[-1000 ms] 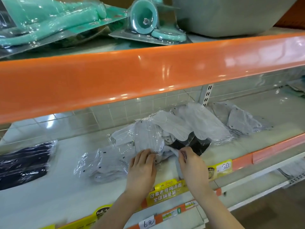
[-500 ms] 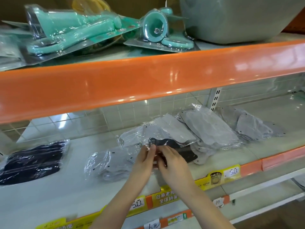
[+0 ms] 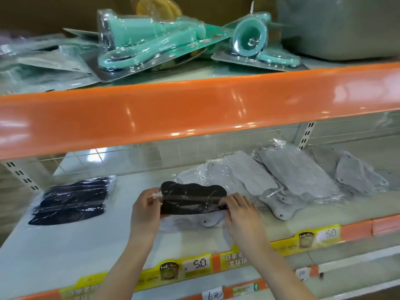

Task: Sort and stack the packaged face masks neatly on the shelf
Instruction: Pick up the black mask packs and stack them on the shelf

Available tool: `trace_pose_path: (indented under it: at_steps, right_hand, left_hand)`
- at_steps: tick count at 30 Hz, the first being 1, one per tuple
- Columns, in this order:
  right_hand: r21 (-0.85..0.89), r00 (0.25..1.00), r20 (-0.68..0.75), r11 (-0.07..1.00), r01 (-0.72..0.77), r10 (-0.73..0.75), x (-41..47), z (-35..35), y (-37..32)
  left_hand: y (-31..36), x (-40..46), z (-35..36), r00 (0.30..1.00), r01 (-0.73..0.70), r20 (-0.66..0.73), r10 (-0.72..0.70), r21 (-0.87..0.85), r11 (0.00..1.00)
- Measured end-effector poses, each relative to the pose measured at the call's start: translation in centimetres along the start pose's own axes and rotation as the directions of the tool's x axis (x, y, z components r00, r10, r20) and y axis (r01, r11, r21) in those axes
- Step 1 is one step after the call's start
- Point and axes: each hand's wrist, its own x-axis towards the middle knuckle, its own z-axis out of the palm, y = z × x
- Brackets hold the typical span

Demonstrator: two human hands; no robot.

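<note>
The shelf [image 3: 65, 241], pale and glossy with an orange front lip carrying yellow price tags [image 3: 195, 265], is bearing everything at hand level, and an orange beam [image 3: 194, 113] is running across above both hands. Just beyond and to the right of the right hand [image 3: 242, 215], a loose heap of grey packaged masks [image 3: 287, 176] is sprawling in crinkled clear wrap, some overlapping. Well left of the left hand [image 3: 145, 213], a pile of dark packaged masks [image 3: 71, 200] is lying flat. Between the two hands, a black packaged mask [image 3: 192, 198] is being held by its ends, fingers of each hand pinching the clear wrap, just above more grey packs. Above the beam, teal blister-packed goods [image 3: 151, 46] are lying tilted beside a grey tub [image 3: 342, 27].
</note>
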Motion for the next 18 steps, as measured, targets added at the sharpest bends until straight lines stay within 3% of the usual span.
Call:
trace_pose_path:
  at_steps: [2,4,7,9,10,13,18]
  right_hand:
    - [0.019,1.0,-0.024,1.0,-0.006,0.007,0.3,0.4,-0.4]
    - [0.044,0.999,-0.05,0.999,-0.003,0.005,0.7,1.0,-1.2]
    - [0.053,0.997,-0.075,0.999,0.005,-0.001,1.2,1.8,-2.8]
    - [0.065,0.994,-0.107,0.998,-0.002,0.009,1.5,2.1,-4.0]
    - [0.073,0.993,-0.118,0.997,-0.012,0.021,1.7,2.2,-4.7]
    - [0.116,0.99,-0.138,0.993,-0.018,0.034,2.2,2.9,-6.7]
    - [0.121,0.992,-0.125,0.993,0.01,0.005,3.2,4.1,-10.9]
  left_hand:
    - [-1.0,0.4,-0.9,0.981,-0.18,-0.022,0.194,0.278,0.944]
    - [-2.0,0.4,-1.5,0.898,-0.407,0.056,0.436,0.481,0.777]
    - [-2.7,0.6,-2.5,0.713,-0.66,0.271,0.647,0.571,0.488]
    - [-3.5,1.0,-3.2,0.625,-0.724,0.38,0.682,0.609,0.324]
    - [-3.8,1.1,-3.7,0.627,-0.716,0.39,0.674,0.629,0.302]
    - [-4.0,1.6,-5.3,0.669,-0.662,0.302,0.679,0.657,0.361]
    - [-3.8,3.9,-9.0,0.622,-0.652,0.167,0.765,0.652,0.387]
